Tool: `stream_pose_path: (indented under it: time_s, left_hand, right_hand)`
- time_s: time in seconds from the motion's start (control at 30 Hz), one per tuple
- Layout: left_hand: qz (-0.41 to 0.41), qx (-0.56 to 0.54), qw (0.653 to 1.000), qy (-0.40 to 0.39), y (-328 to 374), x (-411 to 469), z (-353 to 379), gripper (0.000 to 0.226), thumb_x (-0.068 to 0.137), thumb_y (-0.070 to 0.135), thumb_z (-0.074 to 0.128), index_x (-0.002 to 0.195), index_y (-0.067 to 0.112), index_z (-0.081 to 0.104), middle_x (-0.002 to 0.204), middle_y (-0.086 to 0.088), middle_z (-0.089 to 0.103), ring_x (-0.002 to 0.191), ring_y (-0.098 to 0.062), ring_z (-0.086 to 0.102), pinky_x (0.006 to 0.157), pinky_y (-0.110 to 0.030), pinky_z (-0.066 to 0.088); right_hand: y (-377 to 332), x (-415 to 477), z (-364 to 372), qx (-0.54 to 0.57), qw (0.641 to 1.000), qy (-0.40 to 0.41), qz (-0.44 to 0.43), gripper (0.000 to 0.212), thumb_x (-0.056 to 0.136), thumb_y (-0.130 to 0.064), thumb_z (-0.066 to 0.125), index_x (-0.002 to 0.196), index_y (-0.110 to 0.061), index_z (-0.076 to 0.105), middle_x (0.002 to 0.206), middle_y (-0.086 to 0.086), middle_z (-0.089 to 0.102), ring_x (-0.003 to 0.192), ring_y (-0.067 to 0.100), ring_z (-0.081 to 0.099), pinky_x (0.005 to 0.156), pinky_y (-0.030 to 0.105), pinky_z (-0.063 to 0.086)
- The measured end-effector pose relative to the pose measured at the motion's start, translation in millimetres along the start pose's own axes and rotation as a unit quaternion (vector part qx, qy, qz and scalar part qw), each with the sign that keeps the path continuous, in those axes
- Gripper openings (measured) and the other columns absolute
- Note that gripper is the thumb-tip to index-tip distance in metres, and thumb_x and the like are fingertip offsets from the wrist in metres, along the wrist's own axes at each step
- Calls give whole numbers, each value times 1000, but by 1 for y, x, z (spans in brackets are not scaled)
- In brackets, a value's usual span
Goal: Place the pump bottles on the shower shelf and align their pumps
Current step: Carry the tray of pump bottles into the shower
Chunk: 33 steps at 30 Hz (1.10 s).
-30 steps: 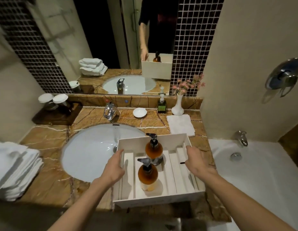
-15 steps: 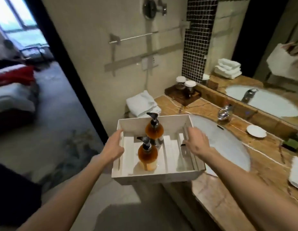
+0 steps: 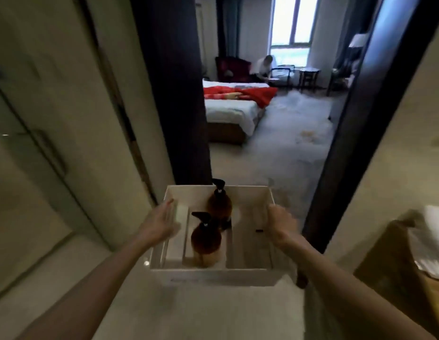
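1. Far left of the frame: a pale wall (image 3: 54, 77) and what looks like a glass panel (image 3: 22, 182) are filling the side; blurred, detail unclear.
2. Lower left: a bare forearm is reaching up toward centre. The left hand (image 3: 162, 224) is lying against the left wall of the white tray (image 3: 213, 277), fingers extended along the rim; motion blur is hiding whether they are curling round the edge, so the grip cannot be told.
3. Lower centre: the tray is being held in the air between both hands, with dividers inside it.
4. Inside the tray, left of its middle: the near amber pump bottle (image 3: 205, 242) is standing upright, black pump on top with its spout pointing left.
5. Just behind it and slightly right: the far amber pump bottle (image 3: 219, 204) is standing upright near the tray's far wall, pump also pointing left. The two look to be touching or nearly so.
6. Right of centre: the right hand (image 3: 278, 223) is closing over the tray's right wall, knuckles up.
7. Upper centre to right: a dark doorway frame (image 3: 365, 123) is opening onto a bedroom with a bed (image 3: 229, 111) and a bright window (image 3: 290, 23).
8. Lower right edge: a brown countertop (image 3: 395, 263) is showing, with folded white towels (image 3: 434, 244) on it.
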<state>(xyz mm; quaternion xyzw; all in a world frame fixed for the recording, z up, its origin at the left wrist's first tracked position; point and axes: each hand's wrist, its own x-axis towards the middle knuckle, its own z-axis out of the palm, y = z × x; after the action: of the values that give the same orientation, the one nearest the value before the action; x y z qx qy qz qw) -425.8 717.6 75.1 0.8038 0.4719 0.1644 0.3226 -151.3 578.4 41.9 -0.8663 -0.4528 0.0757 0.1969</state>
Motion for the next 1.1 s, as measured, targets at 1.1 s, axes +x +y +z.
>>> stream_pose_path:
  time_s: [1.1]
  left_hand:
    - [-307,-15,877,369,-377,-26,-325,60,79,-5,58,133,17,45,106,6,52,86,-2,49,65,-12,40]
  right_hand:
    - [-621,167,291,-10,857,-221,-465,13,84,-5,52,95,-9,49,109,15,57,95,31,58,66,29,37]
